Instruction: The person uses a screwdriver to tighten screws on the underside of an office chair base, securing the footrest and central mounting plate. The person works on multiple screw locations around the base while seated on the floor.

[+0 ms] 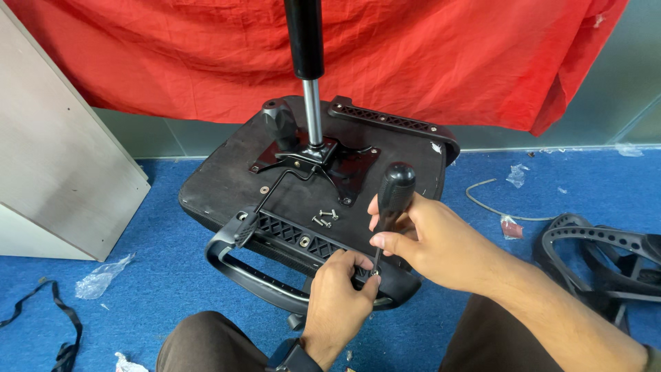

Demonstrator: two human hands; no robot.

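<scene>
An upturned black office chair seat (227,172) lies on the blue carpet, its metal mechanism plate (344,169) and gas lift rod (311,103) pointing up. My right hand (430,241) grips a black-handled screwdriver (394,196), held upright with its tip at a screw on the black armrest bracket (296,238) at the seat's near edge. My left hand (341,293) pinches the spot around the screwdriver tip. Several loose screws (323,218) rest on the seat just behind the bracket. The curved black armrest (241,272) hangs below the bracket.
A red cloth (413,55) drapes the wall behind. A pale wooden panel (55,158) leans at left. Another black plastic chair part (606,258) lies at right, near a grey wire (482,207). Plastic wrap scraps (100,279) and a black strap (62,337) litter the carpet.
</scene>
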